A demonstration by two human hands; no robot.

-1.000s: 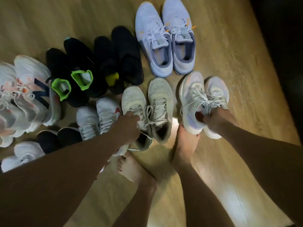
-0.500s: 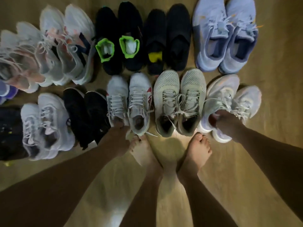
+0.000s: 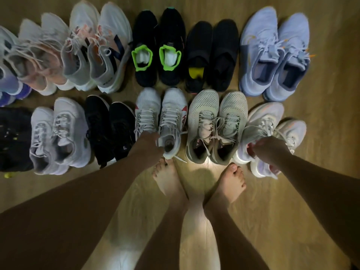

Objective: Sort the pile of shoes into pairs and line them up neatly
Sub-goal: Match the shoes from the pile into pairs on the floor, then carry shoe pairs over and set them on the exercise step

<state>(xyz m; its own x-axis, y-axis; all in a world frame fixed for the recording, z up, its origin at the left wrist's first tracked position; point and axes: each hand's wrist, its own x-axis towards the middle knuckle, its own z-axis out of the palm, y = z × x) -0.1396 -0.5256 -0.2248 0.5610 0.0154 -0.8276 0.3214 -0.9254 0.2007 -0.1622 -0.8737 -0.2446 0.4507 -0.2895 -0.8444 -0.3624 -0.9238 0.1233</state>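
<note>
Shoes stand in two rows of pairs on the wooden floor (image 3: pixel 321 191). My left hand (image 3: pixel 149 146) grips the heels of the white pair with red marks (image 3: pixel 171 112) in the near row. My right hand (image 3: pixel 269 151) grips the heels of the white pair with pink insides (image 3: pixel 266 117) at the right end of that row. Between them sits a beige mesh pair (image 3: pixel 216 112). The far row holds a lilac pair (image 3: pixel 272 51), a black pair with a yellow tongue (image 3: pixel 212 53) and a black pair with green collars (image 3: pixel 157 36).
Further left are a black pair (image 3: pixel 109 121), a light grey pair (image 3: pixel 58 129), white-and-grey high pairs (image 3: pixel 99 45) and more shoes cut off by the left edge. My bare feet (image 3: pixel 171 182) stand just behind the near row. Bare floor lies to the right.
The view has swung left and closer, bringing more of the left shoes into sight. My left hand moved from the beige pair to the white-and-red pair. My right hand keeps its hold.
</note>
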